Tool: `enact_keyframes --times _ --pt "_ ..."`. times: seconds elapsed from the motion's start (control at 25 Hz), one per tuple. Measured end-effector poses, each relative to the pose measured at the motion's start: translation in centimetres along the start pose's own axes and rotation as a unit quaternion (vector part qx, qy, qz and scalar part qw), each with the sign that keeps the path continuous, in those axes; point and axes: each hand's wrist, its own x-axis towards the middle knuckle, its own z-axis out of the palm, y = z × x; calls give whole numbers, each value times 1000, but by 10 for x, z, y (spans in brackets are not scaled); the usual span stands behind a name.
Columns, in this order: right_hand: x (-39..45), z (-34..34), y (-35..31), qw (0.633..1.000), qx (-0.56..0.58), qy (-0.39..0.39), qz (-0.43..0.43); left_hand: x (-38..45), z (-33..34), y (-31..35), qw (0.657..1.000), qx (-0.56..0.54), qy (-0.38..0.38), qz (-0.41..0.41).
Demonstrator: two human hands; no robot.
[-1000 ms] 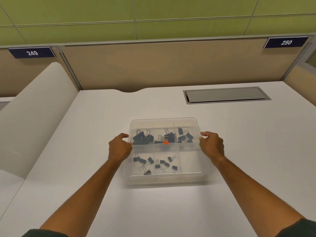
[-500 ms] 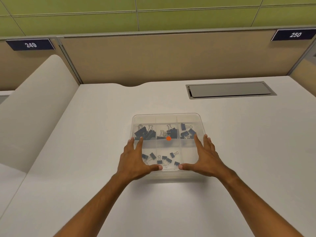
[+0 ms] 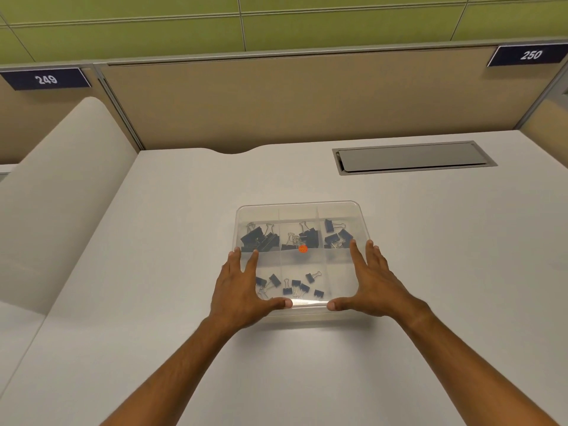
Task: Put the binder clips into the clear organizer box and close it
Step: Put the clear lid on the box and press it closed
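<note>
The clear organizer box (image 3: 298, 210) sits in the middle of the white desk with its clear lid on. Black binder clips (image 3: 307, 236) lie in its compartments: larger ones in the far row, smaller ones (image 3: 295, 285) in the near row. A small orange sticker (image 3: 303, 248) shows near the lid's centre. My left hand (image 3: 241, 287) lies flat on the lid's near left part, fingers spread, thumb along the front edge. My right hand (image 3: 370, 279) lies flat on the near right part in the same way. Neither hand grips anything.
The white desk (image 3: 184, 226) runs back to a tan partition with number plates 249 (image 3: 46, 79) and 250 (image 3: 530, 54). A grey cable hatch (image 3: 412, 157) is set into the desk at the back right. A white curved divider (image 3: 58, 192) stands on the left.
One second ago my hands held the box's left and right sides. They moved onto the lid's near half and now lie flat there, unchanged over the last half second.
</note>
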Motion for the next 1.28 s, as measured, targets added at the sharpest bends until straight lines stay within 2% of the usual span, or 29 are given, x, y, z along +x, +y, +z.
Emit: enact_keyframes --times 0.16,0.28,0.48,0.6,0.8,0.92,1.0,1.08,1.16,1.28 --pt "0 1 6 1000 4 -7 -16 -1 -6 -8 999 -36 -19 18" --pt "-2 -9 22 996 62 -30 -50 1 -26 -29 995 -71 -54 54" --pt "-4 -26 40 989 97 -72 -85 2 -46 -49 988 -64 -120 72" --pt "-4 -33 51 986 121 -85 -82 5 -44 -53 989 -50 -125 65" --pt "-2 -30 61 988 63 -88 -114 8 -40 -55 988 -40 -132 66" --pt "-1 -31 62 988 47 -92 -113 8 -41 -56 985 -66 -141 75" --pt "0 -32 63 986 75 -90 -116 9 -44 -55 984 -118 -104 79" --pt "2 -32 62 979 167 -51 -105 14 -47 -50 977 -208 -18 44" --pt "10 -32 58 962 260 32 -79 21 -49 -46 968 -249 36 -23" --pt "31 -34 49 944 300 134 -19 34 -46 -46 956 -275 11 -101"
